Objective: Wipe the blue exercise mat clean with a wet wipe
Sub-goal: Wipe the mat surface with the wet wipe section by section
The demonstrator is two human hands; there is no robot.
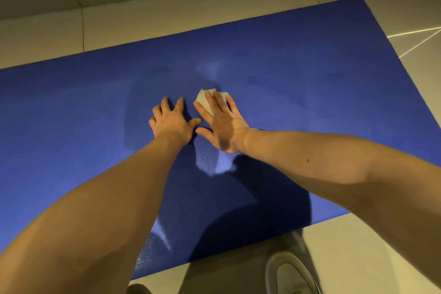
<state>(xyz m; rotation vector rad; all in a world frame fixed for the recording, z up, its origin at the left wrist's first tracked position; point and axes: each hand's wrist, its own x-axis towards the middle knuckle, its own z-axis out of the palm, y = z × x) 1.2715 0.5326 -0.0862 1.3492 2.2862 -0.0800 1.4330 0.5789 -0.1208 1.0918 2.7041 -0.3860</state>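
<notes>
Indoor room — tiled floor (pixel 143 24), exercise mat (pixel 310 67).

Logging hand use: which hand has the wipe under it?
The right hand: its flat fingers press the white wipe onto the blue mat; the left hand rests bare on the mat.

1. We see one blue exercise mat (pixel 310 79).
2. We see one white wipe (pixel 202 100).
3. We count two grips, both bare hands: the left grip (pixel 173 122) and the right grip (pixel 222 126).
4. We make out one pale shoe (pixel 291 274).
5. We see one tiled floor (pixel 370 258) under it all.
</notes>
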